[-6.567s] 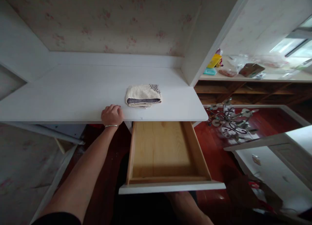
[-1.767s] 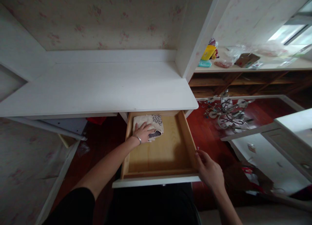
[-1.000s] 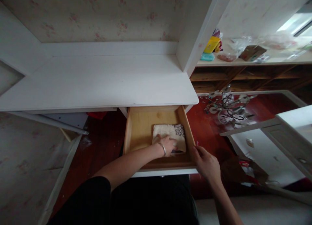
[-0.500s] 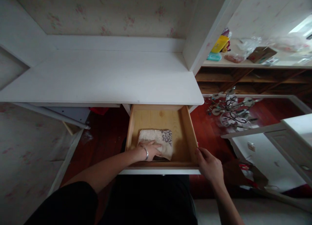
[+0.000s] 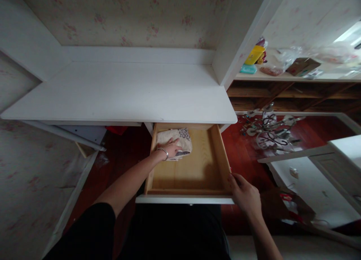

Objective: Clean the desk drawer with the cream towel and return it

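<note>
Left hand (image 5: 172, 147) lies flat, fingers spread, palm down on a folded cream towel (image 5: 180, 138) with a dark patterned corner. It presses rather than grips; nothing is closed in it. A silver bangle (image 5: 163, 152) sits on that wrist.

The towel lies inside the open wooden drawer (image 5: 222, 162), in the far left corner, against the left wall and close under the counter (image 5: 121, 94) edge. The rest of the drawer floor shows bare pale wood.

Right hand (image 5: 244, 194) rests at the near right corner of the drawer, fingers curled loosely over the top of the side wall where it meets the white drawer front (image 5: 169, 200). It clasps that corner lightly and holds no loose object.

White counter above, bare surface, floral wallpaper behind. To the right, a shelf (image 5: 296, 76) carries a yellow container (image 5: 254, 54), a teal packet (image 5: 248, 68) and a brown box (image 5: 303, 65). On the red floor below lies a metal chandelier (image 5: 267, 129).
</note>
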`<action>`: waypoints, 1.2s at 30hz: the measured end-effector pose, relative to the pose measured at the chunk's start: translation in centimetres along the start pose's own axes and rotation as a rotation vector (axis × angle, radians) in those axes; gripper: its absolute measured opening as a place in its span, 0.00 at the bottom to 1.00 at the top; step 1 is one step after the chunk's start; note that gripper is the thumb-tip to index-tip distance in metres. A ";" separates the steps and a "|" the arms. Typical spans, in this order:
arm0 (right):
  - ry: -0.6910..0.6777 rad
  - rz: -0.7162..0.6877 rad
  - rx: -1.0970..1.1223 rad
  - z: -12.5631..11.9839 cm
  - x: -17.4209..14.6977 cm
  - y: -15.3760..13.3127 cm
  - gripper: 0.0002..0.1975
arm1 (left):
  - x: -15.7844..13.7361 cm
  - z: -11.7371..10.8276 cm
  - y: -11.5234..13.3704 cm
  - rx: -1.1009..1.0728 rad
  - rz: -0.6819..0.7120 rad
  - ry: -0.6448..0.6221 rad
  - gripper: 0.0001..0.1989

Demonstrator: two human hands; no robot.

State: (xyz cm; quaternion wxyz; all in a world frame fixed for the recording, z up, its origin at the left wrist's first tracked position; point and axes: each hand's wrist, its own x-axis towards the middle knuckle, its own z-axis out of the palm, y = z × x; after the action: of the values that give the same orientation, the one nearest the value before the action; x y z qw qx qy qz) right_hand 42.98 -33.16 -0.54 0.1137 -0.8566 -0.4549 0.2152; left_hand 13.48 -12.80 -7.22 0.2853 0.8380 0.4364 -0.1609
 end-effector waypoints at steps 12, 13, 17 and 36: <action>0.064 -0.050 -0.107 -0.2 -0.5 -1.3 0.20 | 5.6 -0.5 7.9 0.031 -0.020 0.059 0.30; 0.067 -0.050 -0.102 -0.2 -0.6 -1.3 0.20 | 6.1 -0.2 9.0 0.045 0.005 0.066 0.32; 0.082 -0.046 -0.067 -0.3 -0.7 -1.2 0.20 | 7.1 0.3 12.5 0.090 0.071 0.096 0.32; 0.065 -0.049 -0.002 -0.2 -0.4 -0.8 0.21 | -6.1 4.5 7.9 0.220 0.262 -0.143 0.32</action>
State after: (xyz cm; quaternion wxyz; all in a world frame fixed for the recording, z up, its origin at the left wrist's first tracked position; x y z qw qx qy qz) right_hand 42.26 -33.07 0.12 0.1328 -0.8518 -0.4722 0.1839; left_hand 16.45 -23.09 -4.92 0.2407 0.9002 0.2818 -0.2285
